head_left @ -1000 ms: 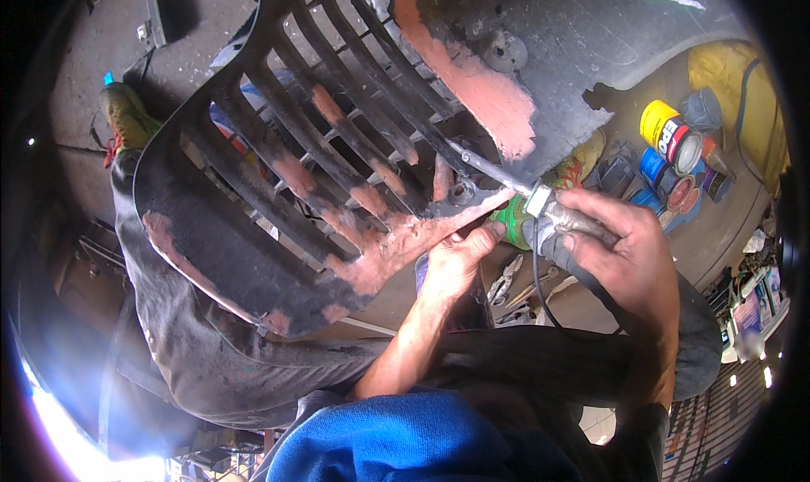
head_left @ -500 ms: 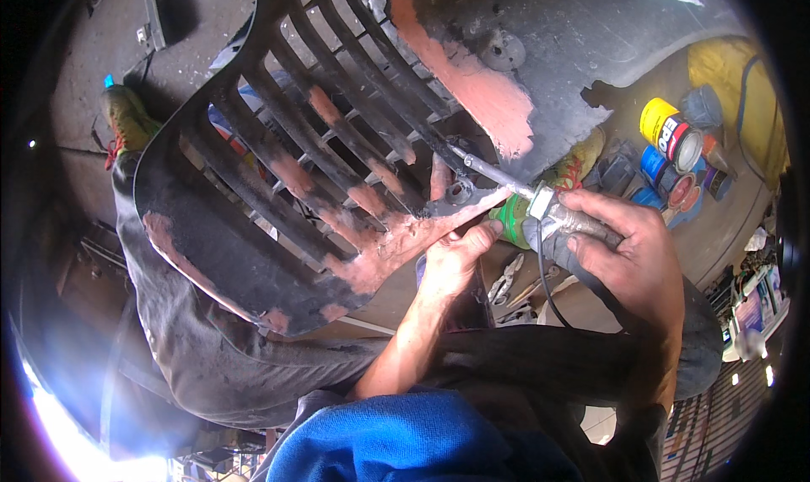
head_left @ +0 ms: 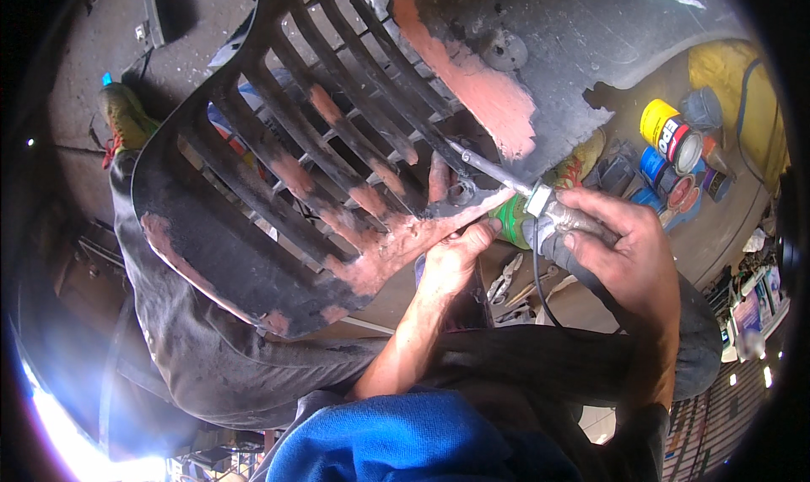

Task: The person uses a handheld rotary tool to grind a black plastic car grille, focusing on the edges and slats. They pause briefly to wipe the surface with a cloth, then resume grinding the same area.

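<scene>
Head view: right fingers [head_left: 609, 212] grip tool [head_left: 537, 200]; yellow can [head_left: 663, 128], contents hidden.

Slots: long narrow gaps run between the slats of the black plastic grille panel with pink patches [head_left: 292, 175], thin bars crossing behind some.
Right corner: the slim silver metal tool [head_left: 494, 172] bars the way.
Lower right edge: the left hand [head_left: 460, 254] fills it.
Between hands: tight, a green ribbed object [head_left: 509, 220] and thin black cable [head_left: 537, 271] intruding.
Floor [head_left: 713, 229] at right: yellow-and-black cylindrical can [head_left: 661, 123] and blue cylindrical can [head_left: 653, 166] obstruct.
</scene>
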